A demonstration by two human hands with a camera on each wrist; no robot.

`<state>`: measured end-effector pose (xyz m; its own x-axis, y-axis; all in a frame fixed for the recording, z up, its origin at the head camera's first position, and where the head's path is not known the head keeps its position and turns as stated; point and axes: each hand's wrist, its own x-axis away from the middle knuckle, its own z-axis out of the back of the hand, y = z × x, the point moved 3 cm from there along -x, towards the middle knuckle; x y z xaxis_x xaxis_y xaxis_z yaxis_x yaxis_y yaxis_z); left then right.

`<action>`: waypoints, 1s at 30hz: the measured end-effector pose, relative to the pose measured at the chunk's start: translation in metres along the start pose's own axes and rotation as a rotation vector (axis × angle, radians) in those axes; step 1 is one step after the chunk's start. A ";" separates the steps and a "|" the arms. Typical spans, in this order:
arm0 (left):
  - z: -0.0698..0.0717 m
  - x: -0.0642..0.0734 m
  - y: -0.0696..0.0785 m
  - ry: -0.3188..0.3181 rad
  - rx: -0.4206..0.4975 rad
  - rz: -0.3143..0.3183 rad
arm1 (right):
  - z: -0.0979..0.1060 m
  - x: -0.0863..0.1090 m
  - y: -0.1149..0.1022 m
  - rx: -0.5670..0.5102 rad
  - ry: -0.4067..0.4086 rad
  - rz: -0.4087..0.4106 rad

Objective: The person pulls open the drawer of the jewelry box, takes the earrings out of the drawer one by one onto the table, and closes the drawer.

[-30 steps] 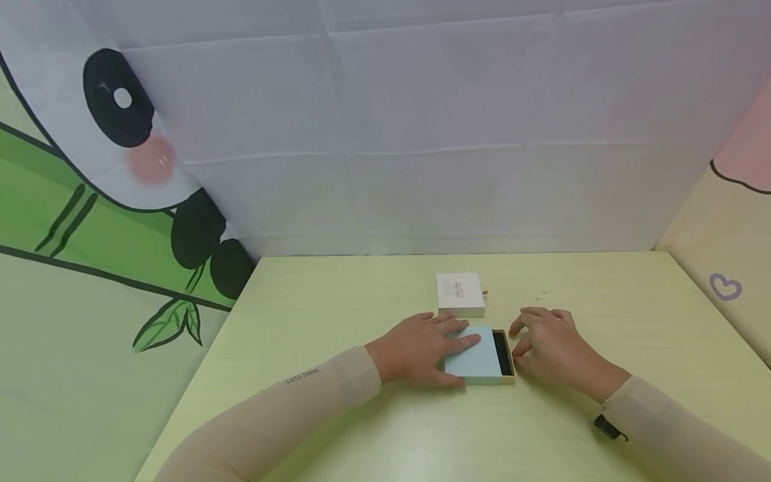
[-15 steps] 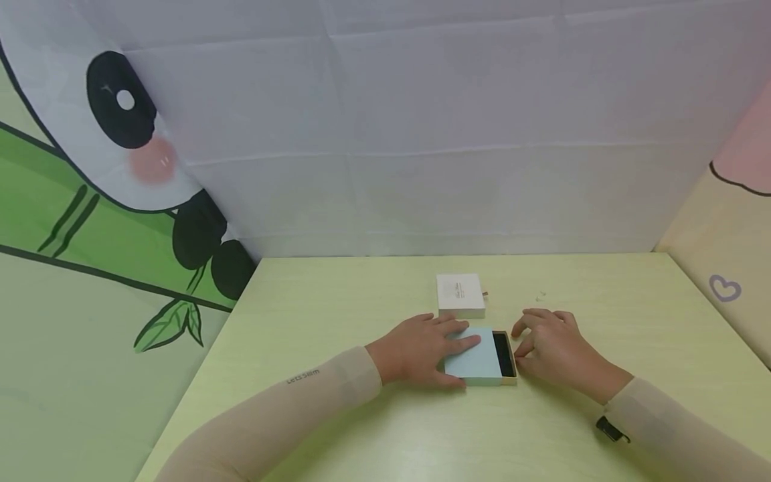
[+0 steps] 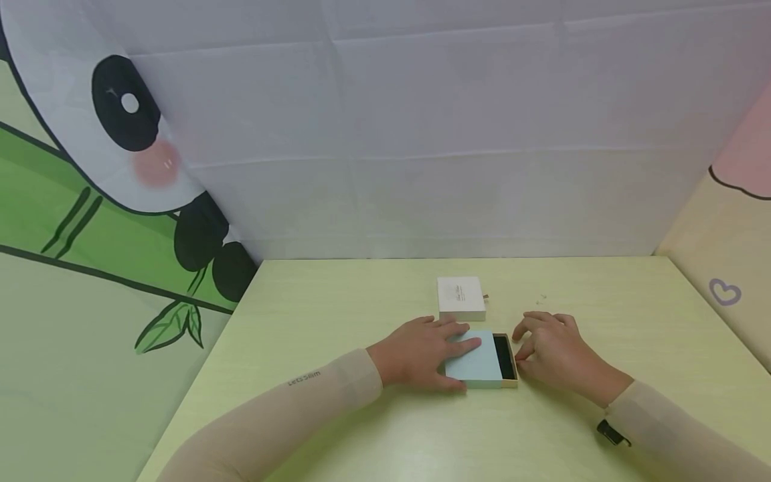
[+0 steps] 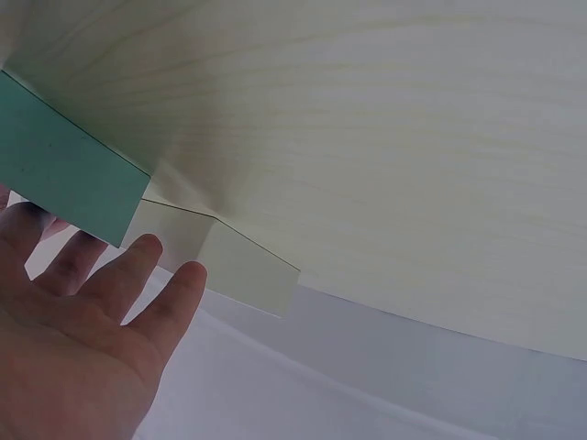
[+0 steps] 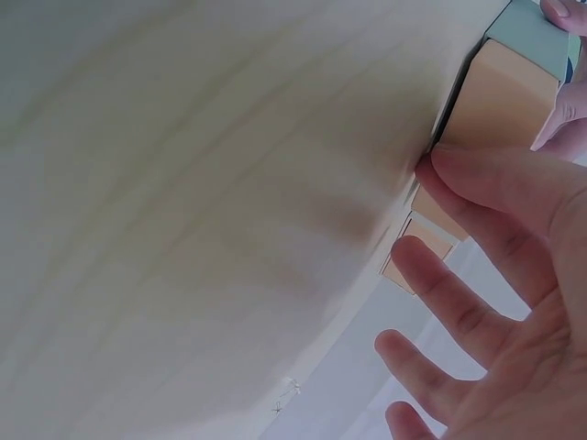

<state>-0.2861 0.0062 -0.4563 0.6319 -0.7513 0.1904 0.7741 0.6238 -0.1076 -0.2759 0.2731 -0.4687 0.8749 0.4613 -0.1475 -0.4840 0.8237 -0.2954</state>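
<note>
Slightly further out than a second ago, the gold-rimmed, black-lined card drawer [image 3: 505,358] juts from its pale-blue, square card sleeve [image 3: 477,365]. The left hand [image 3: 421,355] lies spread on top; the right hand [image 3: 551,356] pinches the drawer's end, sensible for something seemingly light, stiff, crushable.

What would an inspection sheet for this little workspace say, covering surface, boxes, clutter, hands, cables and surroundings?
Surface: pale yellow wood-grain tabletop.
Job's things: light-blue box, its drawer partly out at the right, dark inside; white box beyond, apparently closed.
Clutter: faint small marks, too small to identify.
Grippers: bare hands; left hand rests spread on the light-blue box, right hand pinches at the drawer's outer end, exact grip hidden.
Cables: nothing seen.
Surroundings: white cloth backdrop, cartoon print left, pink-and-cream panel right.
</note>
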 end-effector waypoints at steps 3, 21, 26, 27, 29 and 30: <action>0.001 0.001 0.000 0.000 0.007 0.000 | 0.000 0.000 0.000 -0.003 -0.002 -0.004; 0.000 -0.001 0.000 -0.007 0.009 0.002 | -0.001 0.000 0.000 0.013 0.016 0.014; 0.000 0.000 0.001 -0.006 0.012 0.001 | -0.001 0.000 0.001 0.016 0.017 0.012; 0.000 0.000 0.001 -0.005 0.011 0.001 | -0.001 0.000 0.001 0.015 0.016 0.010; 0.000 0.000 0.000 -0.002 0.004 -0.001 | -0.001 0.000 0.001 0.013 0.017 0.007; 0.000 -0.001 0.001 -0.001 0.001 -0.002 | -0.001 0.000 0.001 0.011 0.018 0.006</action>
<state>-0.2861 0.0070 -0.4564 0.6306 -0.7522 0.1914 0.7752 0.6227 -0.1066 -0.2762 0.2742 -0.4699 0.8722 0.4601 -0.1659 -0.4890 0.8246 -0.2845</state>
